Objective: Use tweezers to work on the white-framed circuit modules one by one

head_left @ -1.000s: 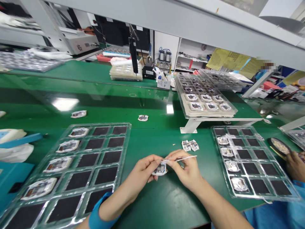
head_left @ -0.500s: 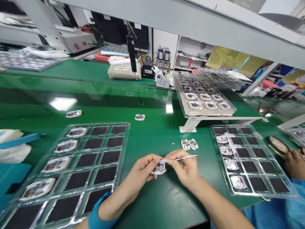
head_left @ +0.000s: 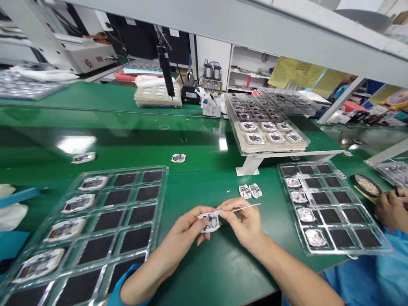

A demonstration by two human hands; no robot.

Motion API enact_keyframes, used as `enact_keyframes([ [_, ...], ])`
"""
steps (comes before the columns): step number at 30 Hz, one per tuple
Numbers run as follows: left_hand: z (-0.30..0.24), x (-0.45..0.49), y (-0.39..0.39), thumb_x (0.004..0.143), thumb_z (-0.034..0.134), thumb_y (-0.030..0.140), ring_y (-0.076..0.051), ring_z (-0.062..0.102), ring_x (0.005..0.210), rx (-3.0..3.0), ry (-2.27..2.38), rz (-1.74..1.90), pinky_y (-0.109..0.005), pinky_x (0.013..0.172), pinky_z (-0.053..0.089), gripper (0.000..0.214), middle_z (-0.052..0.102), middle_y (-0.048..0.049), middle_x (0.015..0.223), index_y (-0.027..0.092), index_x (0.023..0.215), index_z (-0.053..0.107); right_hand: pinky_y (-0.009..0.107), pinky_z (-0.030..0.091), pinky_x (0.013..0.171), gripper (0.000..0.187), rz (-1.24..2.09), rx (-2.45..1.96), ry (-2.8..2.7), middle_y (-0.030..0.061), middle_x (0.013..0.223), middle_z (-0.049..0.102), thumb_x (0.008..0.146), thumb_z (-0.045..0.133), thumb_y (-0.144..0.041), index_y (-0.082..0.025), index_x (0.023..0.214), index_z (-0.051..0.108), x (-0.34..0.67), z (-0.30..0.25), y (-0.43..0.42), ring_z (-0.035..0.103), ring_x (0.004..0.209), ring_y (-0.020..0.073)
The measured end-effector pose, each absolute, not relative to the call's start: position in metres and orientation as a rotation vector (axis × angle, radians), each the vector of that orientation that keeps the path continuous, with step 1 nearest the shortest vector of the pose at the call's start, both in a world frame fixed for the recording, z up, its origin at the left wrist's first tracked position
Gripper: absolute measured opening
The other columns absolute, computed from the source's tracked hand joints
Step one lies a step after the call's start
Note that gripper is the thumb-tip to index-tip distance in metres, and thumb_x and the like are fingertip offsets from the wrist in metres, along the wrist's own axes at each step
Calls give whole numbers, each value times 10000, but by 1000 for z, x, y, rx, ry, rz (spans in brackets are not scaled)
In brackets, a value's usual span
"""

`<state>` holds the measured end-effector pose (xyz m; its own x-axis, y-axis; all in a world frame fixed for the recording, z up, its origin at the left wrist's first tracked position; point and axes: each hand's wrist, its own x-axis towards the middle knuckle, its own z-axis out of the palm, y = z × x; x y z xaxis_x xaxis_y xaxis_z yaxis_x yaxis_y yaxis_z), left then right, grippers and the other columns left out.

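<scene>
The scene is viewed through one head-worn camera, set above and behind the left hand (head_left: 187, 228) and the right hand (head_left: 245, 223) and faced forward and down. Both hands are seen near, at lower centre; the green surface (head_left: 204, 267) is shown around them, and white shelving (head_left: 251, 59) is framed well beyond them.

Green workbench (head_left: 197, 185), white wall (head_left: 213, 47), shelves (head_left: 250, 61)

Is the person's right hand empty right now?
No, the right hand holds a thin white tool near the white-framed part in the left hand.
</scene>
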<state>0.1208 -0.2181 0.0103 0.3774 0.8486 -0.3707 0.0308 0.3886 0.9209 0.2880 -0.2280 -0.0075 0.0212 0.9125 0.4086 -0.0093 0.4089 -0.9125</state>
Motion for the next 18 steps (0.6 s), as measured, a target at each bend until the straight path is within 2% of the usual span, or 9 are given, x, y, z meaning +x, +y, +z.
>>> enact_keyframes([
  [10,13,122,-219,796,625,443,-136,471,581,1048,1057,700,-254,521,336,346,584,12,632,147,971,663,383,599,847,73,719,-895,-1547,42,824,772,874,659,-154,-225,862,672,291,-6,-230,745,800,196],
  [18,11,123,-220,781,641,426,-125,453,585,910,1062,766,-242,524,318,288,570,14,656,160,891,669,373,614,823,34,711,-876,-1500,57,859,777,889,660,-207,-221,862,676,288,-5,-230,751,822,200],
])
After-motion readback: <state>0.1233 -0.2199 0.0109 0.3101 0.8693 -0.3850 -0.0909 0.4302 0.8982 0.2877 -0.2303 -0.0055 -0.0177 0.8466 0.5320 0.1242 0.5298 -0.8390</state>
